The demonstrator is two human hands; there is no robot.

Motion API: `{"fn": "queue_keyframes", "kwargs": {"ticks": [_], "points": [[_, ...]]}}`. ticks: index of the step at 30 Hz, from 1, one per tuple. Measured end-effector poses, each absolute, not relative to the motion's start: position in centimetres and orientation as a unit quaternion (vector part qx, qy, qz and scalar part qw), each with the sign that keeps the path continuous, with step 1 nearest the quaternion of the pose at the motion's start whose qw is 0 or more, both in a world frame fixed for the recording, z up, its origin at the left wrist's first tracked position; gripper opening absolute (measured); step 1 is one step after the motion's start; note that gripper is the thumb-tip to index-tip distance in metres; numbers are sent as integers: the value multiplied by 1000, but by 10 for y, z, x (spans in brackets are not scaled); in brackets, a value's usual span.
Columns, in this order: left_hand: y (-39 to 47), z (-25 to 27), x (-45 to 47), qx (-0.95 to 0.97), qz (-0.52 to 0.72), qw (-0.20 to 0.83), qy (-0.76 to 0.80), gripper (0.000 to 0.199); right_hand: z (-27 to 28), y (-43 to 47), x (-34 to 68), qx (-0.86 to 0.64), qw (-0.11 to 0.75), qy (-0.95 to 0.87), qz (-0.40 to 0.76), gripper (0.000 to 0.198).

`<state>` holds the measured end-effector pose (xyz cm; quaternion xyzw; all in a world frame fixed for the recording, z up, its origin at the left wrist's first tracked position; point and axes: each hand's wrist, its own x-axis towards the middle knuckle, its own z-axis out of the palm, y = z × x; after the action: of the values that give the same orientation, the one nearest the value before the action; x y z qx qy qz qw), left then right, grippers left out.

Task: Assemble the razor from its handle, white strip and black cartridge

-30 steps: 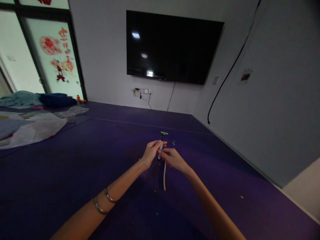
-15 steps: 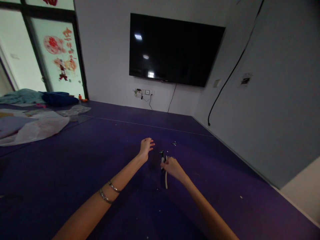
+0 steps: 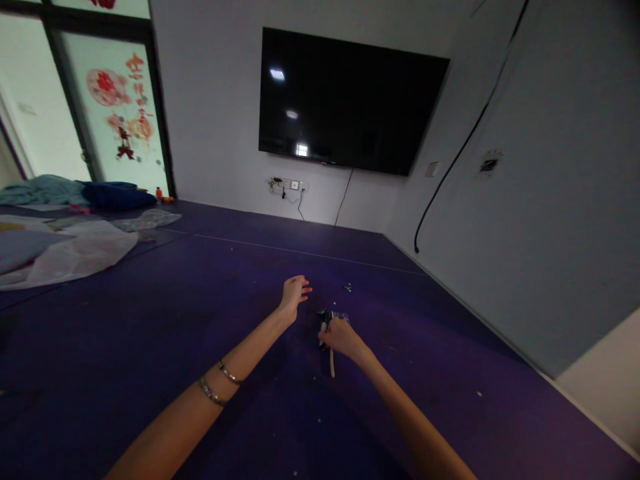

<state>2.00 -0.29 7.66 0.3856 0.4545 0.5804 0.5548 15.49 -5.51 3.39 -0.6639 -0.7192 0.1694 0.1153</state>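
My right hand [image 3: 340, 335] is closed around a small black-and-white razor [image 3: 323, 327], with its dark T-shaped head [image 3: 321, 312] pointing away from me. Directly beneath that hand lies a flat dark piece with a pale strip [image 3: 332, 363]; a shiny, see-through corner [image 3: 343, 316] shows beyond the knuckles. My fingers hide much of both. To the left, my left hand [image 3: 294, 293] hovers or rests over the purple floor [image 3: 240, 413], empty, its fingers apart. A small dark bit [image 3: 347, 287] with pale specks lies farther off.
Crumpled translucent plastic sheeting [image 3: 90, 250] spreads at the left, with blue cloth [image 3: 117, 195] behind it. A television [image 3: 350, 100] hangs on the far wall above sockets [image 3: 295, 185]. A black cable [image 3: 450, 167] dangles along the right wall.
My right hand has shifted slightly left and turned. The razor's head sits lower and farther left. My left hand has barely moved.
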Motion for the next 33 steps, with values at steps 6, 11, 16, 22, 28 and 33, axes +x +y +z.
{"fn": "queue_keyframes", "kwargs": {"ticks": [6, 11, 16, 22, 28, 33], "points": [[-1, 72, 19, 400, 578, 557, 443, 20, 40, -57, 161, -628, 143, -744, 177, 24], [14, 53, 13, 451, 559, 521, 461, 21, 48, -43, 196, -646, 183, -719, 177, 26], [34, 18, 5, 499, 544, 428, 521, 20, 43, -6, 243, -639, 258, -712, 139, 23], [40, -6, -2, 477, 568, 405, 534, 22, 37, 39, 279, -642, 219, -729, 91, 26], [37, -7, -5, 439, 616, 431, 492, 19, 31, 74, 292, -671, 210, -707, 68, 32], [35, -6, -4, 445, 617, 427, 489, 21, 19, 95, 295, -687, 199, -696, 60, 37]]}}
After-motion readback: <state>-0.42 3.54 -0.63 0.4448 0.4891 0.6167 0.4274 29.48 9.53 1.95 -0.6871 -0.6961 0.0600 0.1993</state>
